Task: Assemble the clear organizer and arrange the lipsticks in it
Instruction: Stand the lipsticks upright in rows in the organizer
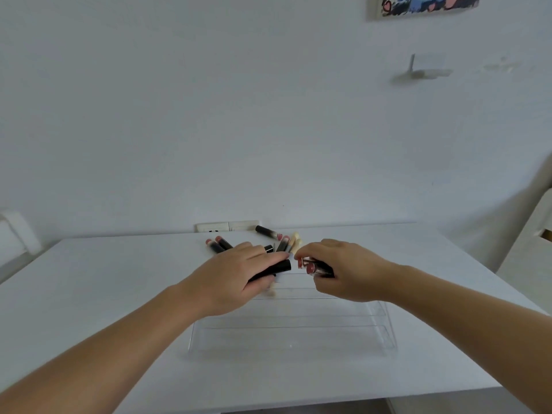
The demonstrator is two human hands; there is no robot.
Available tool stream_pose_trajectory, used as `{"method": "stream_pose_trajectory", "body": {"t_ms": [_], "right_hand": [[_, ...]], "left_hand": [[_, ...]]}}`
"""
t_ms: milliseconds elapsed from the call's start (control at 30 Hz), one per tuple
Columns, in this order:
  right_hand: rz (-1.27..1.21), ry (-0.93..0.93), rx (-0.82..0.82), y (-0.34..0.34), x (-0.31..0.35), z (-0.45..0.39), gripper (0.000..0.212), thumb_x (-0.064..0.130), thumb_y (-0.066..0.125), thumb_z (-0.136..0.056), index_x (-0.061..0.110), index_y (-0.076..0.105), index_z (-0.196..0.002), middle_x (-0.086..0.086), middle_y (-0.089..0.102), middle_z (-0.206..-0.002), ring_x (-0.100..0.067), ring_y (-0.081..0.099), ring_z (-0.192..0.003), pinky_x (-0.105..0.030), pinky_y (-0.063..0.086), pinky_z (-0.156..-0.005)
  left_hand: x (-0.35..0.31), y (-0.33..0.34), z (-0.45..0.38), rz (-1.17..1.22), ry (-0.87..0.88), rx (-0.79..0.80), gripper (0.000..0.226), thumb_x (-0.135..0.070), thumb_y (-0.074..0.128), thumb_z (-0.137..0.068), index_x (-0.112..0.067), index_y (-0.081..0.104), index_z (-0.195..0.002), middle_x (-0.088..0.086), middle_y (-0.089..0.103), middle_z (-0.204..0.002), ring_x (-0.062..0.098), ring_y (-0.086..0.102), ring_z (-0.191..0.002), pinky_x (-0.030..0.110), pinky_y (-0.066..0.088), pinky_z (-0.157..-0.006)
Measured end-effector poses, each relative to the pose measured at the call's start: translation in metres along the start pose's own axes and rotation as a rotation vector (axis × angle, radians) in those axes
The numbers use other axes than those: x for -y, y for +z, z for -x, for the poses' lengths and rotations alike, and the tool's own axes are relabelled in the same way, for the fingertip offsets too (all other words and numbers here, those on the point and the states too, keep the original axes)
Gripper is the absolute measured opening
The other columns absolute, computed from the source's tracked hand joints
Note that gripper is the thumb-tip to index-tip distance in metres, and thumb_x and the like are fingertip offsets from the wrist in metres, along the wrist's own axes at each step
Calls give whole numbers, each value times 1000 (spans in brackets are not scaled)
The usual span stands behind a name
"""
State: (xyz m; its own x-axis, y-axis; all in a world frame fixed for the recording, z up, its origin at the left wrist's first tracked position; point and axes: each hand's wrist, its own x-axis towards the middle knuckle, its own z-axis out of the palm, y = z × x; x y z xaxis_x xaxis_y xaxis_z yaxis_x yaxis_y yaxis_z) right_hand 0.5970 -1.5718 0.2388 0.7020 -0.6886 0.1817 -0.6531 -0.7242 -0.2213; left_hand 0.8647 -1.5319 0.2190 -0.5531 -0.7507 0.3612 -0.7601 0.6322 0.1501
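- Centrally on the white desk [89, 294] sits the clear organizer [292, 333], a stepped tray with several long tiers, its front wall close to the near edge of the desk and its back tiers reaching under both hands.
- Left hand [239, 273] hovers over the organizer's back left part, its fingers [270, 258] wrapped around a black lipstick tube [274, 268] that lies roughly level and points to the right.
- A pale, blurred item shows just below that hand; what it is cannot be told.
- Right hand [343, 268] is over the back right part, its fingers [310, 249] curled around a small bunch of lipsticks [313, 267] whose reddish ends face left, toward the black tube; the exact number in the bunch cannot be told.
- The 2 hands are near each other, with a narrow gap between the tube's end and the reddish ends.
- Behind the hands, toward the far edge of the desk, loose lipsticks lie scattered: 2 dark ones with pink ends [219, 245] at the left, 1 dark tube [268, 232] nearest the wall, and a cluster of grey and cream ones [291, 243] beside it.
- A white wall socket [227, 226] sits on the wall just above the desk's far edge.
- High on the wall at the upper right hangs a colourful picture [424, 4].
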Motion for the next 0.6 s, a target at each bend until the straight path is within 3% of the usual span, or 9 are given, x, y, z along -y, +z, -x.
{"method": "stream_pose_trajectory", "body": {"t_ms": [200,333,500,600], "right_hand": [[56,-187,-140,11,-2,10,28,27,58,-95,25,61,-123,10,62,-99,-10,53,-87,-28,46,-76],[187,-261,-164,11,-2,10,33,43,58,-97,21,65,-119,3,63,-97,-19,56,-83,-35,49,-75],[277,-112,44,10,4,5,61,75,40,-88,35,46,-134,10,60,-110,-15,54,-95,-34,47,-86],[286,-28,73,16,10,0,65,78,35,-87,38,37,-138,10,61,-113,-16,58,-102,-38,49,-87]], "left_hand": [[-5,-3,5,-10,16,-3,47,-40,48,-99,-25,58,-142,-21,48,-106,4,48,-97,23,43,-86],[-8,-4,8,-38,57,-1,43,-33,55,-95,-21,66,-134,-8,60,-110,11,53,-97,29,48,-84],[-8,-2,6,5,11,23,45,-36,59,-95,-25,62,-139,-13,62,-121,3,54,-110,25,46,-95],[-5,0,4,57,-58,68,51,-44,57,-95,-36,53,-145,-24,59,-125,-6,53,-115,17,45,-94]]}}
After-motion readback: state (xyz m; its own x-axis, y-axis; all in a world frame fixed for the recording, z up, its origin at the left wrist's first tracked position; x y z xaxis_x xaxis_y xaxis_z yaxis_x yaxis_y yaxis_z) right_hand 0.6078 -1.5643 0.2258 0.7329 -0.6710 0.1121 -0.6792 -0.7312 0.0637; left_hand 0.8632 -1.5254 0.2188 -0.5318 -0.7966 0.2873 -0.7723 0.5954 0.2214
